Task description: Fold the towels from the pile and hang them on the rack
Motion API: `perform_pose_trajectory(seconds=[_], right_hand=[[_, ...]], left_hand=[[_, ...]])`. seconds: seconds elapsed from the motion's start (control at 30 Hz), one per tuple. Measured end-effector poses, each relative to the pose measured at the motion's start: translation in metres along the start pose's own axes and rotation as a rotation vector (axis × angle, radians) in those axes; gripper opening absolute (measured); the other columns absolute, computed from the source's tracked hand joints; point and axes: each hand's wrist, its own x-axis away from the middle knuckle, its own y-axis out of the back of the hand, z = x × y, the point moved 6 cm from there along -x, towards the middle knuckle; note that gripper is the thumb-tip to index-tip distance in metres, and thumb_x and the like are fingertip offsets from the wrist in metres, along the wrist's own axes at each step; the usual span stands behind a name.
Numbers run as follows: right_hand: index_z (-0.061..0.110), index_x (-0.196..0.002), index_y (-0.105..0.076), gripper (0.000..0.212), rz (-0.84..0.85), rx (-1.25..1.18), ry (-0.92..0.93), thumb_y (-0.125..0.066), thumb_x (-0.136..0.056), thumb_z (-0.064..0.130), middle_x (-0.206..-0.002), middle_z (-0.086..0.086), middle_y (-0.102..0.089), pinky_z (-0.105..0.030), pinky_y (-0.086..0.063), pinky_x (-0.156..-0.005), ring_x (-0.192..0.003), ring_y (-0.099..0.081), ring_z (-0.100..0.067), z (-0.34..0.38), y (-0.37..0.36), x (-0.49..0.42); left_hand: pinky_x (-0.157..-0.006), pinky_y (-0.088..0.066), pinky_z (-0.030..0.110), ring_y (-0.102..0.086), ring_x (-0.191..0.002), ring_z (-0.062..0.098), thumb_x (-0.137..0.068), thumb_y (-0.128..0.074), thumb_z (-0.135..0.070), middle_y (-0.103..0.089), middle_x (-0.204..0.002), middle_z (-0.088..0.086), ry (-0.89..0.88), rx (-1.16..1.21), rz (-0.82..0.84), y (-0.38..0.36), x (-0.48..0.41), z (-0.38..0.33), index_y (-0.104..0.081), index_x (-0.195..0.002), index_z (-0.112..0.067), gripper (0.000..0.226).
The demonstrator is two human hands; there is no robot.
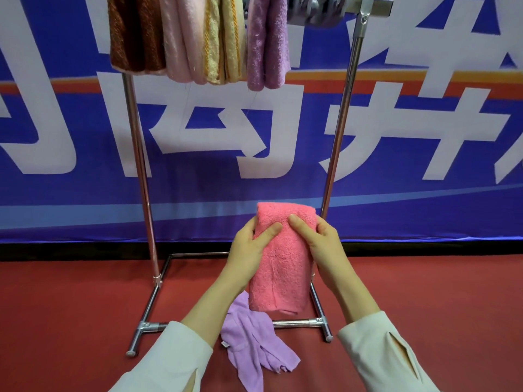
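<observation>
A folded pink towel [283, 258] is gripped between the left hand [249, 250] and right hand [319, 247], both closed on its sides. If the grip is loosened while lifting to the rack [343, 114] above, the fold could fall open.

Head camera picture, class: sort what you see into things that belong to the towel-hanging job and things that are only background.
Part of the job:
- pink towel, folded, held by left hand and right hand
- lilac towel, loose on the floor
- rack
- hung towels: brown, pale pink, yellow, purple

Just background:
- blue banner
- red floor
</observation>
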Motion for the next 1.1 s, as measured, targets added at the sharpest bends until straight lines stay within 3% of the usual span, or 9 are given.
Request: perform_pose_trajectory(seconds=[0.1, 0.23, 0.33, 0.47, 0.6, 0.7, 0.77, 0.9, 1.1], right_hand=[[0.018, -0.084, -0.056, 0.039, -0.139, 0.164, 0.027, -0.080, -0.071, 0.046, -0.083, 0.001, -0.060, -0.032, -0.045, -0.069, -0.075, -0.057, -0.015, -0.002, 0.009, -0.001], [0.000, -0.088, -0.065, 0.056, 0.020, 0.063, -0.094, -0.069, -0.078, 0.055, -0.083, -0.004, -0.065, -0.034, -0.044, -0.073, -0.077, -0.058, -0.018, -0.003, 0.000, 0.000], [0.006, -0.098, -0.072, 0.031, 0.073, -0.079, -0.165, -0.062, -0.091, 0.034, -0.097, -0.008, -0.075, -0.035, -0.050, -0.081, -0.085, -0.068, -0.019, 0.000, -0.003, 0.002], [0.006, -0.097, -0.068, 0.018, 0.085, -0.194, -0.126, -0.058, -0.094, 0.021, -0.087, -0.006, -0.072, -0.030, -0.053, -0.076, -0.078, -0.067, -0.016, 0.014, -0.001, 0.002], [0.011, -0.106, -0.068, 0.021, 0.232, -0.079, -0.083, -0.056, -0.095, 0.025, -0.097, -0.003, -0.073, -0.031, -0.051, -0.084, -0.091, -0.066, -0.017, 0.042, -0.004, 0.003], [0.017, -0.112, -0.068, 0.024, 0.364, 0.115, -0.064, -0.057, -0.094, 0.029, -0.098, 0.003, -0.073, -0.022, -0.050, -0.075, -0.088, -0.066, -0.009, 0.072, -0.008, 0.007], [0.017, -0.115, -0.068, 0.026, 0.430, 0.151, -0.040, -0.056, -0.095, 0.027, -0.100, 0.004, -0.072, -0.018, -0.051, -0.073, -0.086, -0.066, -0.007, 0.098, -0.012, 0.009], [0.015, -0.112, -0.069, 0.028, 0.500, 0.279, 0.025, -0.061, -0.090, 0.031, -0.100, 0.001, -0.072, -0.025, -0.051, -0.085, -0.089, -0.065, -0.009, 0.151, -0.019, 0.013], [0.014, -0.108, -0.071, 0.036, 0.554, 0.362, 0.094, -0.067, -0.080, 0.035, -0.100, 0.000, -0.073, -0.024, -0.051, -0.081, -0.089, -0.067, -0.011, 0.219, -0.022, 0.021]], left_hand=[[-0.089, -0.054, 0.039, -0.069, -0.097, 0.020, -0.082, -0.071, -0.029, -0.074, -0.101, 0.001, -0.036, -0.031, -0.048, 0.006, -0.003, 0.001, -0.068, -0.098, -0.025, 0.017], [-0.078, -0.052, 0.019, -0.067, -0.086, 0.002, -0.085, -0.069, -0.021, -0.072, -0.095, -0.008, -0.087, -0.090, -0.042, 0.006, -0.003, 0.000, -0.064, -0.097, -0.025, 0.014], [-0.081, -0.052, 0.018, -0.065, -0.088, 0.006, -0.082, -0.071, -0.021, -0.070, -0.098, -0.007, -0.102, -0.125, -0.031, 0.006, -0.001, -0.001, -0.063, -0.100, -0.025, 0.020], [-0.091, -0.050, 0.023, -0.063, -0.098, 0.009, -0.074, -0.078, -0.021, -0.068, -0.105, -0.010, -0.120, -0.216, 0.120, 0.004, 0.001, -0.009, -0.059, -0.106, -0.031, 0.039], [-0.103, -0.044, 0.027, -0.057, -0.119, 0.007, -0.061, -0.062, -0.078, -0.061, -0.128, -0.005, -0.008, -0.011, 0.248, 0.009, 0.000, -0.033, -0.052, -0.129, -0.022, 0.089], [-0.111, -0.036, 0.039, -0.058, -0.117, 0.009, -0.091, -0.043, -0.057, -0.063, -0.125, -0.003, 0.007, -0.073, 0.189, 0.007, -0.013, -0.070, -0.058, -0.122, -0.019, 0.051], [-0.101, -0.046, 0.030, -0.063, -0.100, 0.003, -0.101, -0.036, -0.039, -0.067, -0.114, -0.004, -0.025, -0.199, 0.244, -0.008, -0.017, -0.099, -0.063, -0.119, -0.018, 0.039], [-0.091, -0.048, 0.028, -0.064, -0.097, 0.011, -0.097, -0.040, -0.049, -0.072, -0.100, -0.005, -0.003, -0.278, 0.366, -0.033, -0.014, -0.145, -0.069, -0.100, -0.024, 0.038], [-0.097, -0.035, 0.047, -0.046, -0.102, 0.030, -0.081, -0.061, -0.062, -0.059, -0.117, 0.017, 0.064, -0.132, 0.508, -0.042, -0.012, -0.189, -0.067, -0.119, -0.021, 0.056]])
